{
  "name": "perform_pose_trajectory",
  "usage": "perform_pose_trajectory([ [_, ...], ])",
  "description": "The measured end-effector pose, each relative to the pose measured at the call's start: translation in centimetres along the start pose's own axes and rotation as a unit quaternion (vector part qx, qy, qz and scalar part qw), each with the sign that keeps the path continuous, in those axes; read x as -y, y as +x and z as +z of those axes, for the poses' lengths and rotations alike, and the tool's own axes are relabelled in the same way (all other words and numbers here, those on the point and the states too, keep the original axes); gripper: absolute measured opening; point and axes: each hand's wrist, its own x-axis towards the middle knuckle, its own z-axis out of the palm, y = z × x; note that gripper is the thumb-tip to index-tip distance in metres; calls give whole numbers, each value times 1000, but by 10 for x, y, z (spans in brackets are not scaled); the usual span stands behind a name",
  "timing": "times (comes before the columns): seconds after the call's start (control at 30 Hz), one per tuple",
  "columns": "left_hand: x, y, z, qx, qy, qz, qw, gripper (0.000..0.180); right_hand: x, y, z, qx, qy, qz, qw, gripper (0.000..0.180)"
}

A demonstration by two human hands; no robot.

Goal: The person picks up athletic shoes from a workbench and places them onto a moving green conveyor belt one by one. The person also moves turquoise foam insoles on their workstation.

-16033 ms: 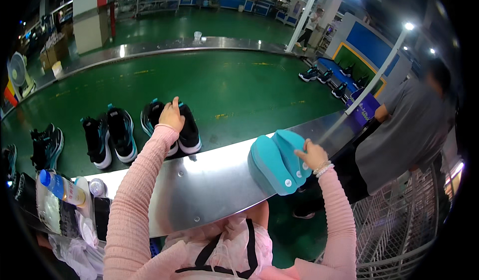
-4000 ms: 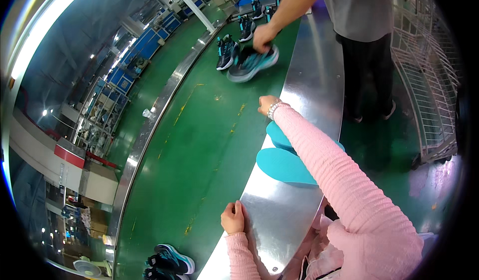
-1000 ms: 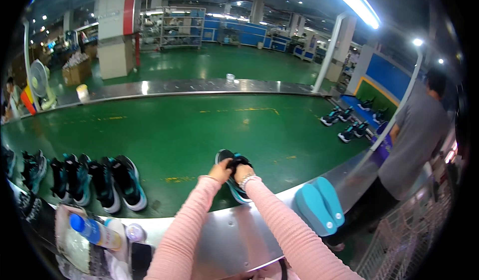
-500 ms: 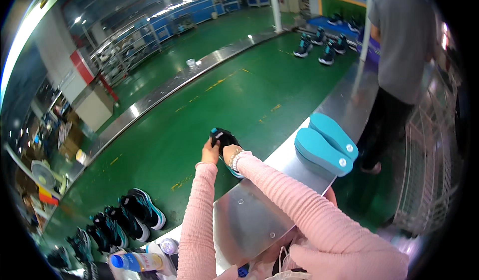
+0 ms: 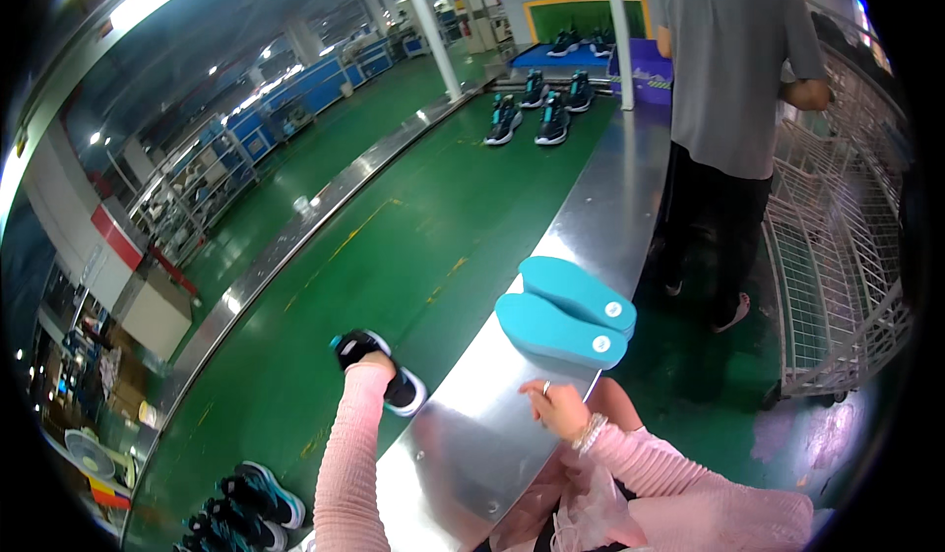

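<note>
My left hand (image 5: 372, 361) is at a black shoe (image 5: 402, 393) with a white sole on the green belt, beside the metal edge. Its fingers are mostly hidden but look closed round the shoe's upper. Above the metal ledge (image 5: 463, 444), my right hand (image 5: 559, 409) has its fingers loosely bent and apart, with nothing seen in them. A ring and a beaded bracelet show on it. Just beyond it lie two stacks of teal insoles (image 5: 561, 331), side by side, each with a round white mark at the heel.
Several black-and-teal shoes (image 5: 246, 503) stand at lower left. More shoes (image 5: 553, 119) are up the green belt (image 5: 413, 257), near a purple bin (image 5: 645, 70). A person in a grey shirt (image 5: 728, 70) stands at right beside a white wire cart (image 5: 827, 257). A fan (image 5: 91, 452) is at far left.
My right hand has left the shoe and come back near the insoles. My left hand stays at the shoe. The view has turned right; the person in grey now has an arm toward the cart.
</note>
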Motion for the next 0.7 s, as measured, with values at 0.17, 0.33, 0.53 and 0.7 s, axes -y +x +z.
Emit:
perform_pose_trajectory([
  [0.17,8,14,22,-78,-54,-127,987,17,-13,-18,11,-69,-116,-85,987,17],
  [0.33,22,7,49,38,36,-103,993,48,-18,-13,18,-78,-169,-138,973,19],
  [0.53,-13,-8,4,80,63,-78,992,52,-24,-11,17,-69,-169,-167,969,20],
  [0.7,2,-10,17,164,-164,-154,961,49,-26,-14,21,-80,-134,-187,970,19],
])
